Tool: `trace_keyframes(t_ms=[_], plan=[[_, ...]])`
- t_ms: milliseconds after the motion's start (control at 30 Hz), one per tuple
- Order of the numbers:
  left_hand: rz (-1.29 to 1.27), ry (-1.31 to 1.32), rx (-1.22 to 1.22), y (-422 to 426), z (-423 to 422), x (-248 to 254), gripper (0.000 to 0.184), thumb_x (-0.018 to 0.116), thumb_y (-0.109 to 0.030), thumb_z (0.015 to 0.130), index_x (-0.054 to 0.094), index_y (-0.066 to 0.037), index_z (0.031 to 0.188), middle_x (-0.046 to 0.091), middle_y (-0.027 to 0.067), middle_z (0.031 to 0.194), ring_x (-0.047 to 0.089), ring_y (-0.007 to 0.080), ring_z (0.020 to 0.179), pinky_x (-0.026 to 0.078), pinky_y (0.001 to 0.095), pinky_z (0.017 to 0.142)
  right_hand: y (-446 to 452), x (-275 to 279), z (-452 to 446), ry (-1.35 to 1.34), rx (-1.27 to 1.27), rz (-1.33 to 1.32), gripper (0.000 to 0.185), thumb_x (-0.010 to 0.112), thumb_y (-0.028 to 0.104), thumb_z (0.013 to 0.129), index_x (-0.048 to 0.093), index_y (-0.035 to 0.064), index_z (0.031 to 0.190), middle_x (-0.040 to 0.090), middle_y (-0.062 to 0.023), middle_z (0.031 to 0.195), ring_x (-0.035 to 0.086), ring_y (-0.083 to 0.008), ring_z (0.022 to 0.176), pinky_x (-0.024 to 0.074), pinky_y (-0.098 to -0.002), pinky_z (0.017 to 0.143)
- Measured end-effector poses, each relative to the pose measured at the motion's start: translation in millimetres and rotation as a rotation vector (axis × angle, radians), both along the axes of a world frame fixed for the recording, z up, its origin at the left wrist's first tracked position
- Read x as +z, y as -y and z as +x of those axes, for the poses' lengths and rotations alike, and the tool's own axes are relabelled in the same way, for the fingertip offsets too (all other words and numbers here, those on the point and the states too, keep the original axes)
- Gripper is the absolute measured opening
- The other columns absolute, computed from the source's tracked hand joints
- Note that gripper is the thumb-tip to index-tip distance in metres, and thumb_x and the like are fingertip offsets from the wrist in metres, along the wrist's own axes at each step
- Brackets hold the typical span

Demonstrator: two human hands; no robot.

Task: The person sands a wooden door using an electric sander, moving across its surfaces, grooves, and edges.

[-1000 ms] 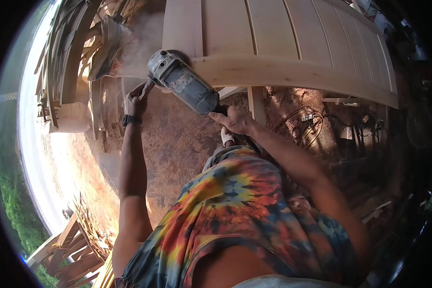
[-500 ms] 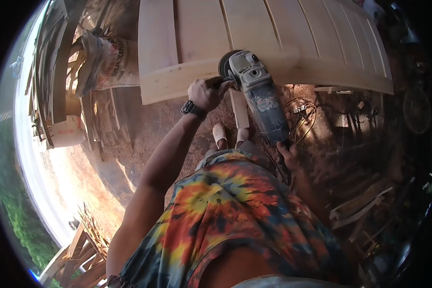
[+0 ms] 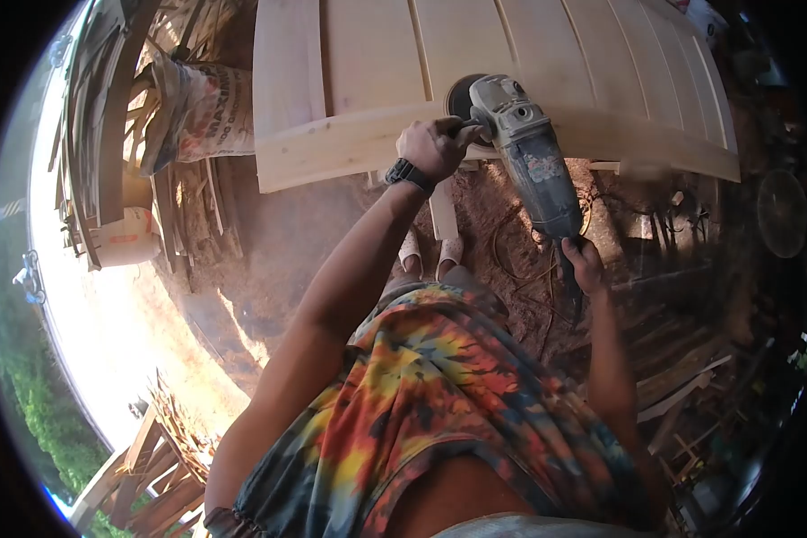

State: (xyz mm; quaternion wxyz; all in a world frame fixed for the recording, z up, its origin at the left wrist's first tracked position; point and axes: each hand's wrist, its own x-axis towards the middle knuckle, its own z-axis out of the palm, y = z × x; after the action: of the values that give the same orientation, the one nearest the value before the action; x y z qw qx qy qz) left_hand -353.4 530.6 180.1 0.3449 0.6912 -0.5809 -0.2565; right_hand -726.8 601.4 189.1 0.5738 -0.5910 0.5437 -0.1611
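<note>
A grey and blue angle grinder (image 3: 538, 170) lies slantwise over the front rail of a pale wooden panel door (image 3: 377, 58). Its round disc (image 3: 460, 97) rests at the rail, partly hidden under the tool's head. My left hand (image 3: 435, 148), with a dark watch on the wrist, is closed around the side handle. At the tool's rear end my right hand (image 3: 585, 264) is wrapped round the grip, with the dark cord hanging below it.
A printed sack (image 3: 215, 112) and stacked wood strips (image 3: 108, 117) stand left of the door, above a white bucket (image 3: 125, 238). Scrap wood (image 3: 152, 466) lies at lower left. A yellowish cable (image 3: 511, 260) curls on the dirt floor. Loose boards (image 3: 681, 386) are at lower right.
The grinder and both my hands have moved right along the door's front rail, and the tool has turned more upright in view. Both hands have kept hold of it.
</note>
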Motion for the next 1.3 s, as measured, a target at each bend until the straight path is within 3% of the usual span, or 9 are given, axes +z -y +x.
trace_keyframes(t_ms=[500, 567, 767, 900, 1000, 1100, 1167, 1200, 1300], plan=[[-0.040, -0.106, 0.271, -97.3, 158.6, -13.4, 0.043, 0.073, -0.052, 0.094, 0.083, -0.012, 0.105, 0.078, 0.0134, 0.084, 0.077, 0.0336, 0.079, 0.059, 0.0427, 0.069, 12.0, 1.7, 156.1, 0.008, 0.257, 0.059, 0.053, 0.063, 0.056, 0.103, 0.065, 0.0032, 0.096, 0.057, -0.0035, 0.069, 0.061, -0.0151, 0.058, 0.0507, -0.0340, 0.057], [0.063, -0.158, 0.281, -114.3, 189.4, -5.0, 0.039, 0.074, -0.045, 0.096, 0.082, -0.011, 0.113, 0.079, 0.0165, 0.091, 0.079, 0.0265, 0.084, 0.059, 0.0374, 0.075, 4.0, 2.3, 188.4, -0.059, 0.322, 0.054, 0.057, 0.064, 0.059, 0.102, 0.066, 0.0018, 0.094, 0.060, -0.0043, 0.069, 0.063, -0.0158, 0.059, 0.0507, -0.0355, 0.057], [0.062, -0.060, 0.385, -141.1, 264.0, -19.4, 0.048, 0.075, -0.056, 0.092, 0.082, -0.014, 0.114, 0.080, 0.0154, 0.095, 0.079, 0.0309, 0.091, 0.060, 0.0390, 0.080, 2.4, -16.2, 255.8, -0.170, 0.397, 0.034, 0.065, 0.064, 0.064, 0.099, 0.071, -0.0007, 0.096, 0.065, -0.0070, 0.068, 0.065, -0.0172, 0.058, 0.0528, -0.0368, 0.059], [0.104, -0.097, 0.446, -169.7, 322.4, -37.6, 0.048, 0.076, -0.052, 0.093, 0.081, -0.009, 0.114, 0.080, 0.0120, 0.090, 0.076, 0.0191, 0.082, 0.057, 0.0333, 0.077, -11.3, 16.9, 329.2, -0.166, 0.529, 0.020, 0.073, 0.063, 0.069, 0.096, 0.076, -0.0031, 0.103, 0.072, -0.0176, 0.073, 0.074, -0.0277, 0.066, 0.0576, -0.0416, 0.066], [-0.011, -0.181, 0.422, -190.3, 343.0, -44.9, 0.042, 0.076, -0.041, 0.098, 0.081, -0.003, 0.114, 0.079, 0.0065, 0.085, 0.068, 0.0111, 0.072, 0.054, 0.0278, 0.070, -35.6, -17.9, 346.7, -0.192, 0.502, -0.070, 0.063, 0.062, 0.062, 0.101, 0.072, -0.0002, 0.093, 0.064, -0.0079, 0.058, 0.069, -0.0195, 0.060, 0.0552, -0.0388, 0.061], [-0.019, -0.162, 0.436, -184.3, 336.7, -50.6, 0.038, 0.076, -0.037, 0.098, 0.081, -0.002, 0.112, 0.079, 0.0069, 0.083, 0.070, 0.0107, 0.074, 0.055, 0.0277, 0.071, -67.4, -37.5, 333.1, -0.027, 0.418, -0.116, 0.060, 0.064, 0.059, 0.101, 0.072, -0.0005, 0.096, 0.070, -0.0088, 0.068, 0.071, -0.0219, 0.068, 0.0567, -0.0397, 0.071], [-0.023, -0.091, 0.362, -168.2, 309.9, -49.7, 0.037, 0.076, -0.036, 0.097, 0.081, -0.002, 0.110, 0.080, 0.0083, 0.083, 0.071, 0.0108, 0.075, 0.055, 0.0281, 0.071, -80.4, -59.7, 304.0, -0.049, 0.370, -0.078, 0.067, 0.062, 0.063, 0.098, 0.072, 0.0011, 0.121, 0.076, -0.0235, 0.111, 0.072, -0.0421, 0.110, 0.0560, -0.0457, 0.095], [-0.027, -0.018, 0.296, -158.9, 292.6, -48.8, 0.036, 0.077, -0.036, 0.097, 0.081, -0.002, 0.109, 0.080, 0.0097, 0.084, 0.072, 0.0108, 0.076, 0.055, 0.0284, 0.071, -86.9, -41.1, 286.9, 0.084, 0.282, -0.202, 0.047, 0.062, 0.046, 0.105, 0.072, 0.0005, 0.106, 0.077, -0.0134, 0.096, 0.073, -0.0241, 0.089, 0.0550, -0.0383, 0.084], [-0.044, 0.096, 0.136, -119.7, 218.1, -21.2, 0.041, 0.076, -0.046, 0.094, 0.082, -0.006, 0.104, 0.077, 0.0147, 0.083, 0.075, 0.0276, 0.073, 0.056, 0.0350, 0.068, -93.7, -28.4, 226.3, -0.013, 0.178, -0.364, 0.042, 0.060, 0.042, 0.108, 0.070, 0.0009, 0.108, 0.073, -0.0106, 0.090, 0.071, -0.0197, 0.078, 0.0552, -0.0357, 0.074]])
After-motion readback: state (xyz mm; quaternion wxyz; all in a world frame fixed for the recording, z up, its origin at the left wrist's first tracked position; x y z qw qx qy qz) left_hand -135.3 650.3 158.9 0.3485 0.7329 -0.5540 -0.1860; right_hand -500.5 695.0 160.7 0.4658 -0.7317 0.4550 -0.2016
